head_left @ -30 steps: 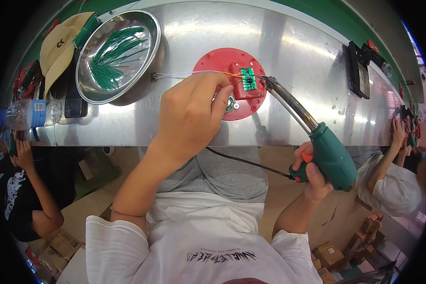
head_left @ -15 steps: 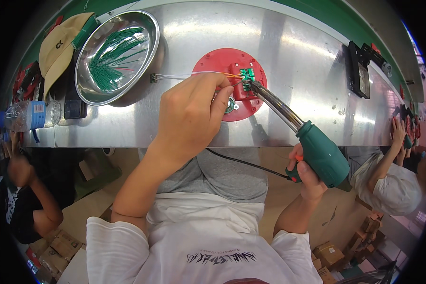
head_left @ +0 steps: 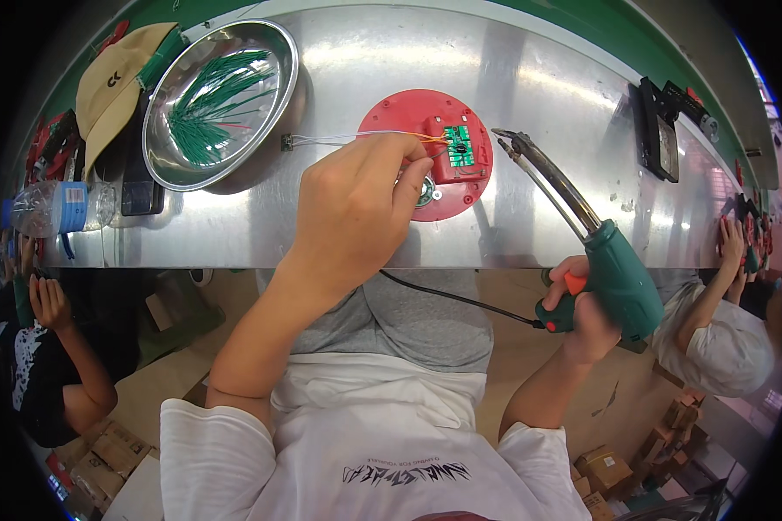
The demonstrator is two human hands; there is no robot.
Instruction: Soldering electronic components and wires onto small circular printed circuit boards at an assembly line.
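My right hand is wrapped round the grip of a green soldering gun with an orange trigger. Its metal tip points up and left, clear of the red part. On the metal bench lies a round red plastic base carrying a small green circuit board. My left hand covers the base's left side, thumb and forefinger pinched on a thin dark wire that runs to the board. White wires stretch from the board to a small module. A round metal part shows partly beside my fingertips.
A steel bowl of cut green wires stands on the left, beside a beige cap, a plastic bottle and a dark phone-like slab. A black holder lies at right. A black cord trails from the gun. Co-workers sit both sides.
The soldering gun has moved right, its tip lifting off the circuit board. My left hand stays almost in place, still pinching the wire. A co-worker's hand at the left has shifted.
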